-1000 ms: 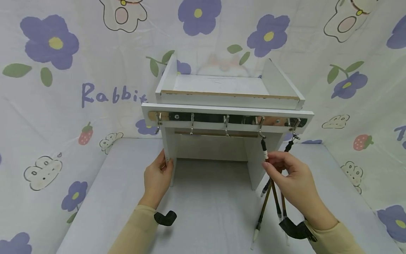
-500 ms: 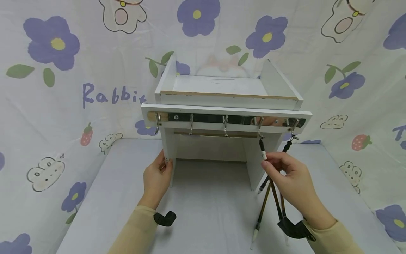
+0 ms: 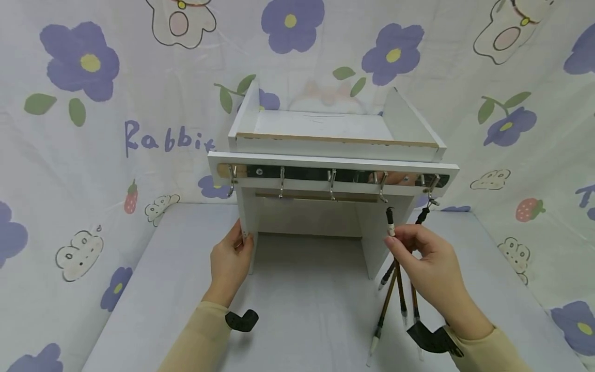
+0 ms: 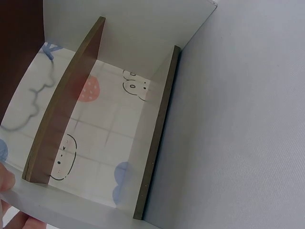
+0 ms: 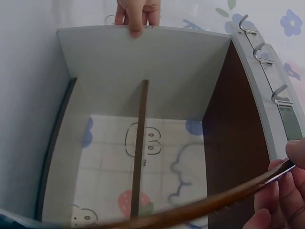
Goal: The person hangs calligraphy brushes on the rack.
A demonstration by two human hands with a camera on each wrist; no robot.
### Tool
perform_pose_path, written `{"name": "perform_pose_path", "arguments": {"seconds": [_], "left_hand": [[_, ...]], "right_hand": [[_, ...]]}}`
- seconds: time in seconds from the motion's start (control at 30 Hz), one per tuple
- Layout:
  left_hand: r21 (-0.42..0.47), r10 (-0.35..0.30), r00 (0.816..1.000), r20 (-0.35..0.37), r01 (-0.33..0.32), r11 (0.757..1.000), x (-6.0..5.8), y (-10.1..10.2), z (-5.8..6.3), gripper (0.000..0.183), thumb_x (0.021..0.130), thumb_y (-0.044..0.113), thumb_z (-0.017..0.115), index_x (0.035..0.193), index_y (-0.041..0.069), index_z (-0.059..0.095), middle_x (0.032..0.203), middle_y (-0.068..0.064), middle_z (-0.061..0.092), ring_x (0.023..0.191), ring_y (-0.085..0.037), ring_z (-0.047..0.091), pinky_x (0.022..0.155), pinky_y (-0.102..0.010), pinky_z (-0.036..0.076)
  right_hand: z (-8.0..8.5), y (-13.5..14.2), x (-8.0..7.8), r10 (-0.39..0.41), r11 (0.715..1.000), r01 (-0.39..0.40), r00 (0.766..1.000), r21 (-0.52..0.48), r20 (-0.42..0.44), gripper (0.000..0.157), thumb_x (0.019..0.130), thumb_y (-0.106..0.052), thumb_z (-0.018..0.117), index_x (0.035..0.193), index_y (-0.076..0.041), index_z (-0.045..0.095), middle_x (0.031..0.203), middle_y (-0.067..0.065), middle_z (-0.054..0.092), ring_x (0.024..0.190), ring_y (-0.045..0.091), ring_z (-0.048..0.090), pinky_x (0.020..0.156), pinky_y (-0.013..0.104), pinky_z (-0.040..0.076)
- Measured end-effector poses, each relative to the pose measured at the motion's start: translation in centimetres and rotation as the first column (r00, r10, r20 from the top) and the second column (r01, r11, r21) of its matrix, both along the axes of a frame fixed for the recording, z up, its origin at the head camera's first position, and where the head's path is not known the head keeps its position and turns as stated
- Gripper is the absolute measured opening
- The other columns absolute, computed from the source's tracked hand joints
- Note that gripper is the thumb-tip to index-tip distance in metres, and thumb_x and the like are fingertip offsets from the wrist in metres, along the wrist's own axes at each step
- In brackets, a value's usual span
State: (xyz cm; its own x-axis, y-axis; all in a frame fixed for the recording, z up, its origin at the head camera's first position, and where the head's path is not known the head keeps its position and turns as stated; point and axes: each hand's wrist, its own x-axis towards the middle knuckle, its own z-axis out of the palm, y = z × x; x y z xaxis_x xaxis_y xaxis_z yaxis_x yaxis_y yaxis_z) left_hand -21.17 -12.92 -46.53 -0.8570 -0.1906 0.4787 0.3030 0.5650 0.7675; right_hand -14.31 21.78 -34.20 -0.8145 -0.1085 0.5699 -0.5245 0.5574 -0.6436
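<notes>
My right hand (image 3: pixel 425 263) pinches a calligraphy brush (image 3: pixel 390 222) near its black top. In the head view its small loop shows just below the fourth metal hook (image 3: pixel 383 187), apart from it. The brown handle (image 5: pixel 214 202) crosses the bottom of the right wrist view. Other brushes (image 3: pixel 383 315) hang beside and behind it; a black brush top (image 3: pixel 423 214) hangs from the rightmost hook (image 3: pixel 433 183). My left hand (image 3: pixel 231 263) grips the left side panel of a white wooden shelf (image 3: pixel 334 157), thumb on one face. In the left wrist view only its fingertips (image 4: pixel 5 179) show.
The three hooks on the left, including the middle hook (image 3: pixel 332 183), carry nothing. Under the shelf's top is a hollow with a crossbar (image 4: pixel 66 95). A pale tabletop (image 3: pixel 302 310) lies below, and a patterned cloth (image 3: pixel 176 93) hangs behind and at the sides.
The brush in my right hand has come off the fourth hook; its top now sits slightly lower and apart from it. My left hand has stayed on the panel.
</notes>
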Motion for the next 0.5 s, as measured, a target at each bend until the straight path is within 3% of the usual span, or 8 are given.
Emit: {"name": "perform_pose_path", "arguments": {"seconds": [0.23,0.5], "left_hand": [[0.007,-0.001,1.0,-0.001,0.001,1.0,-0.06,0.03,0.13,0.045,0.087,0.027,0.056,0.131,0.024,0.046,0.107,-0.007,0.063,0.089,-0.011,0.062,0.069,-0.02,0.052],[0.007,-0.001,1.0,0.012,0.001,1.0,0.0,0.18,0.08,0.045,0.087,0.027,0.057,0.131,0.024,0.046,0.107,-0.007,0.063,0.088,-0.012,0.062,0.068,-0.021,0.052]], "right_hand": [[0.01,-0.1,-0.02,-0.043,0.999,0.043,0.999,0.006,0.01,0.015,0.078,-0.017,0.07,0.085,-0.017,0.057,0.079,-0.006,0.058,0.065,0.01,0.053,0.055,0.018,0.042],[-0.01,-0.52,-0.44,-0.091,0.996,0.091,0.993,0.008,0.076,0.018,0.077,-0.028,0.069,0.082,-0.021,0.054,0.076,-0.01,0.058,0.063,0.01,0.05,0.051,0.022,0.04]]}}
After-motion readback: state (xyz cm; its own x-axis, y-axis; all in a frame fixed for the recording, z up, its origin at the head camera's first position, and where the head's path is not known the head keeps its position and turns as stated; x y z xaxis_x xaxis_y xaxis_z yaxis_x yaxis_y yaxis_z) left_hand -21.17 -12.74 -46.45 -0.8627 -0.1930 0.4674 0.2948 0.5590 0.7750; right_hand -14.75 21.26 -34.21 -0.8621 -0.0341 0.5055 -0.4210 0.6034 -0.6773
